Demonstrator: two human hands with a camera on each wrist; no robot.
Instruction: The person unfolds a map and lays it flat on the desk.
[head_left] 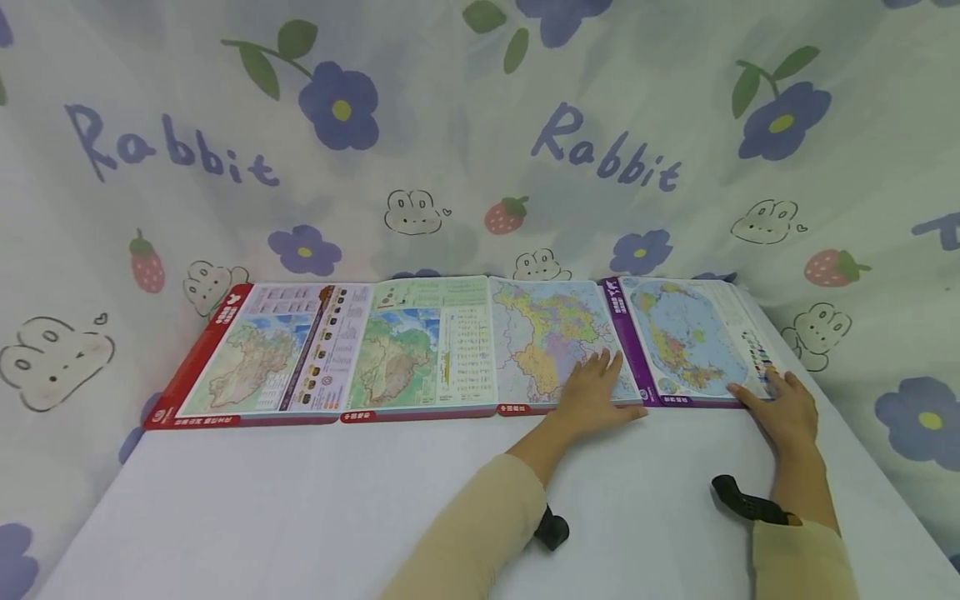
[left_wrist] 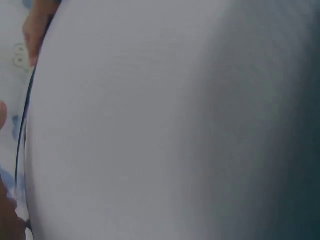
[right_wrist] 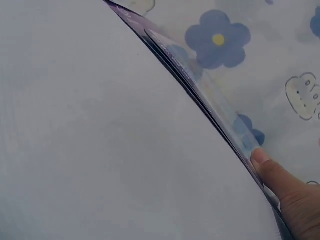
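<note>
My left hand (head_left: 592, 396) rests with fingers spread on a map sheet with pastel-coloured regions (head_left: 517, 333). My right hand (head_left: 787, 412) touches the right end of a purple-bordered world map (head_left: 686, 333). In the right wrist view, the right thumb (right_wrist: 275, 175) lies on the edge of layered sheets (right_wrist: 200, 100). Left of these are a green-toned map (head_left: 397, 354) and a red-bordered relief map (head_left: 251, 358), side by side in one row. Only parts of the hands show at the edge of the left wrist view.
A white-covered table (head_left: 300, 508) lies under the maps. Behind it hangs a pale curtain (head_left: 420, 150) printed with flowers, rabbits and strawberries. Black wrist devices sit at the left wrist (head_left: 552, 529) and right wrist (head_left: 750, 502), by the beige sleeves.
</note>
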